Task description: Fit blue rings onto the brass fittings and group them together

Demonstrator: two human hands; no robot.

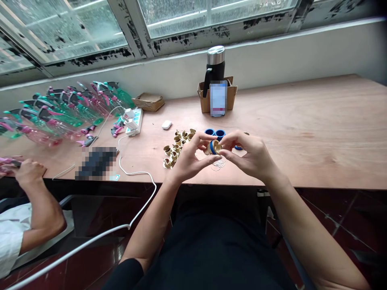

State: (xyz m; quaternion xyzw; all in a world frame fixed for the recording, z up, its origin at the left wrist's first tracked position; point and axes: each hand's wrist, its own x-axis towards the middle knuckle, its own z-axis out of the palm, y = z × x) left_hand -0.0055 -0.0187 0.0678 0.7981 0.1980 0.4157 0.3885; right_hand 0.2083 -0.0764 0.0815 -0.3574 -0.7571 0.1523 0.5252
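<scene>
Between my two hands, above the table's front part, is a small gold-coloured round piece with a blue ring around it (pixel 215 147). My left hand (pixel 193 155) is closed on its left side, thumb below and fingers above. From the right, the thumb and fingers of my right hand (pixel 246 152) pinch the same piece. Just behind my hands stand blue cups (pixel 220 134). Several gold-coloured metal pieces (pixel 177 147) lie in a cluster left of my left hand. Under the held piece lies a bunch of thin whitish rings (pixel 218 165). Another blue ring (pixel 238 147) is partly hidden by my right hand.
Pink and green spray bottles (pixel 69 104) crowd the left back. A power strip (pixel 135 121) with a white cable, a small white case (pixel 167 125) and a cardboard tray (pixel 148 102) are nearby. A phone (pixel 218 98) leans on a cardboard box. At far left is a co-worker's hand (pixel 30 171).
</scene>
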